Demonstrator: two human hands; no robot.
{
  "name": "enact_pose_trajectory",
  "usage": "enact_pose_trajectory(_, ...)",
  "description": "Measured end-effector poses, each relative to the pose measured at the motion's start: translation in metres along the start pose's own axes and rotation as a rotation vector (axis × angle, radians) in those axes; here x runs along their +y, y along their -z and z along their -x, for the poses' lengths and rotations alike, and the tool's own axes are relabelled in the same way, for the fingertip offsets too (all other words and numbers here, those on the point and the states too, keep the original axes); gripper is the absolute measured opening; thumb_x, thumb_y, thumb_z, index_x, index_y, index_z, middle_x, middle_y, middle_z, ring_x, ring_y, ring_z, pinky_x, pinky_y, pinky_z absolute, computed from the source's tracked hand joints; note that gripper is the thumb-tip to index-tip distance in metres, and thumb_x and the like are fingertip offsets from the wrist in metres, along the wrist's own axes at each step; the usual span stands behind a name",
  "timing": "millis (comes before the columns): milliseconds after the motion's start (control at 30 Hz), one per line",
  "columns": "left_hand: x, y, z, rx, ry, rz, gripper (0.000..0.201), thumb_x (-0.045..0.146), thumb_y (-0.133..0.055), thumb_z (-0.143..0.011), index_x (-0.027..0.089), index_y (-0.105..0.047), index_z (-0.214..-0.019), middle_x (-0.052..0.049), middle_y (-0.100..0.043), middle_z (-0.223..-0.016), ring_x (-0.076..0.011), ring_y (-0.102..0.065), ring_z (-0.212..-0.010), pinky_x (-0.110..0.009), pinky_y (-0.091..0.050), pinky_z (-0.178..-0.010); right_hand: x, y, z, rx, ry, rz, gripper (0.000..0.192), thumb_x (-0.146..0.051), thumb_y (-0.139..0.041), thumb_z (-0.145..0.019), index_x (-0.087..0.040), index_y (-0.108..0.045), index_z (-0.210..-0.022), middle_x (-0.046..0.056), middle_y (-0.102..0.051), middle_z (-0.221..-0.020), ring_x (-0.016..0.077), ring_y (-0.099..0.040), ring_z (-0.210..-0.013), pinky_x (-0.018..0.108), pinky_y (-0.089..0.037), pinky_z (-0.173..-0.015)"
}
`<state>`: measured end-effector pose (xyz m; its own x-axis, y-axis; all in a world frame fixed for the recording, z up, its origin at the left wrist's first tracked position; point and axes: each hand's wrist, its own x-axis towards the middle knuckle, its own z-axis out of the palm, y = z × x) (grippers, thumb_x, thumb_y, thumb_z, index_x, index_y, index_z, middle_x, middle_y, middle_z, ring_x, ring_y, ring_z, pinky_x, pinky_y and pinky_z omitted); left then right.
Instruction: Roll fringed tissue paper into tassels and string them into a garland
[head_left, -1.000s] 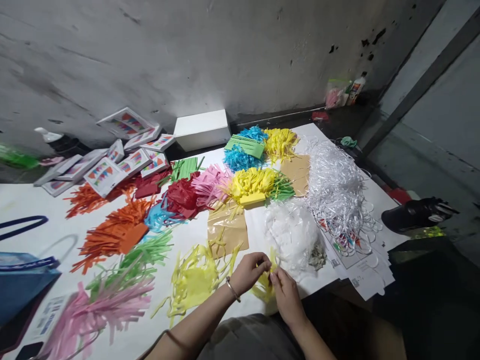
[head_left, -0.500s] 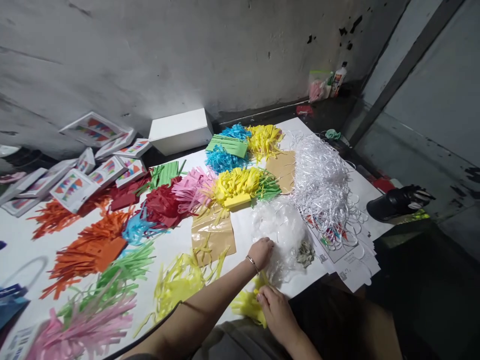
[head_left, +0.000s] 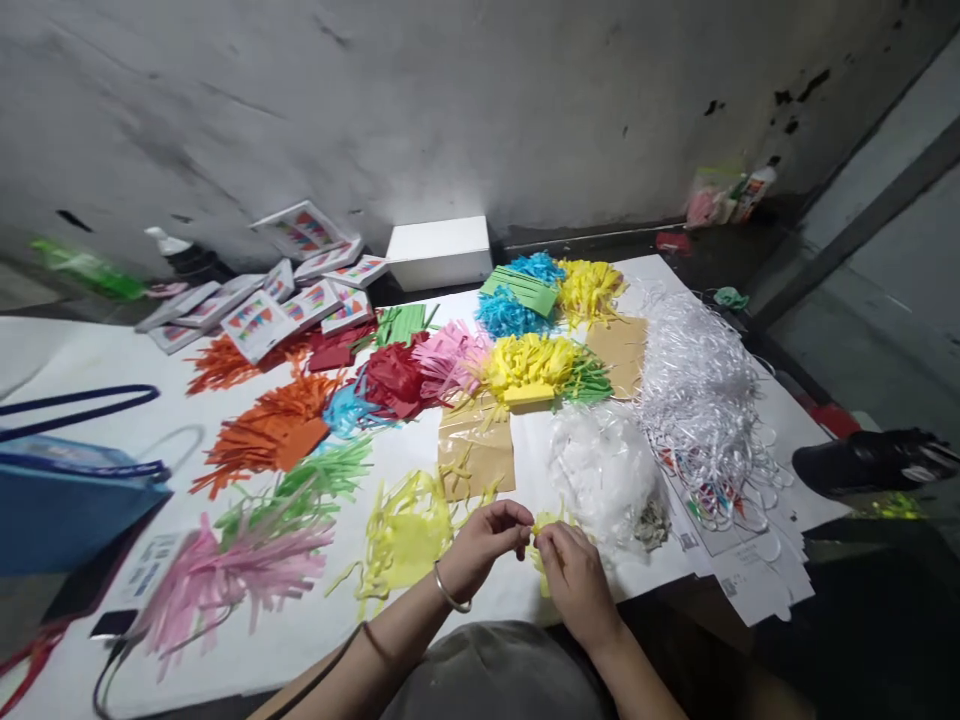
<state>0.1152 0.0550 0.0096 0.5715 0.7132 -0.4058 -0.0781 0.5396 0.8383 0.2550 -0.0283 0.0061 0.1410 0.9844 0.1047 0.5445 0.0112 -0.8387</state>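
At the near edge of the surface (head_left: 285,660), in the head view, the left hand (head_left: 489,540) is back beside the right hand (head_left: 579,578); half a second ago it was over by the plastic (head_left: 600,465). The right thumb and fingers are closed on a yellow fringe (head_left: 552,518), whose strips show beyond and below them. The left fingers are loosely curled next to it; whether they grip a strip, I cannot tell. The return seems to put both hands to work on the fringe. A flat yellow piece (head_left: 409,545) lies just beside the left wrist.
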Motion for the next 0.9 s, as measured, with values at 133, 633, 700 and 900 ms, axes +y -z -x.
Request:
enact_pose_trajectory(133,0.004,0.021,0.03,0.064,-0.049,0.038,0.026,0.028,-0.08,-0.064,0.012,-0.065,-0.078,0.0,-0.061,-0.066,-0.0091,-0.054,-0.056,-0.023,-0.044,-0.055,-0.028,-0.013,-0.003,-0.109,0.11,0.085,0.026,-0.02,-0.038,-0.095,-0.021,-0.056,-0.077,0.001,-0.059,-0.074,0.0166,-0.053,-0.075,0.028,-0.038,-0.071)
enact_pose_trajectory(633,0.019,0.079,0.127,0.217,-0.302,-0.445,0.017,0.031,-0.064,-0.079,0.016,-0.066,-0.084,-0.005,-0.065,-0.078,-0.0131,-0.058,-0.069,-0.025,-0.048,-0.066,-0.09,-0.066,0.005,-0.386,0.353,0.098,0.022,-0.018,-0.038,-0.094,-0.021,-0.054,-0.079,0.001,-0.058,-0.073,0.0165,-0.052,-0.071,0.032,-0.04,-0.073)
enact_pose_trajectory(700,0.02,0.082,0.135,0.251,-0.329,-0.477,0.015,0.03,-0.063,-0.08,0.016,-0.066,-0.084,-0.005,-0.066,-0.08,-0.0138,-0.059,-0.071,-0.025,-0.048,-0.067,-0.091,-0.071,0.007,-0.382,0.305,0.042,0.015,-0.022,-0.043,-0.094,-0.022,-0.056,-0.087,0.003,-0.061,-0.081,0.018,-0.055,-0.079,0.032,-0.042,-0.076)
enact_pose_trajectory(900,0.017,0.091,0.144,0.304,-0.244,-0.354,0.017,0.031,-0.069,-0.074,0.016,-0.069,-0.079,-0.005,-0.068,-0.075,-0.0151,-0.062,-0.069,-0.026,-0.049,-0.066,-0.095,-0.084,0.011,-0.414,0.264,-0.024,0.021,-0.024,-0.041,-0.095,-0.023,-0.059,-0.083,0.003,-0.062,-0.079,0.0183,-0.055,-0.08,0.031,-0.043,-0.074)
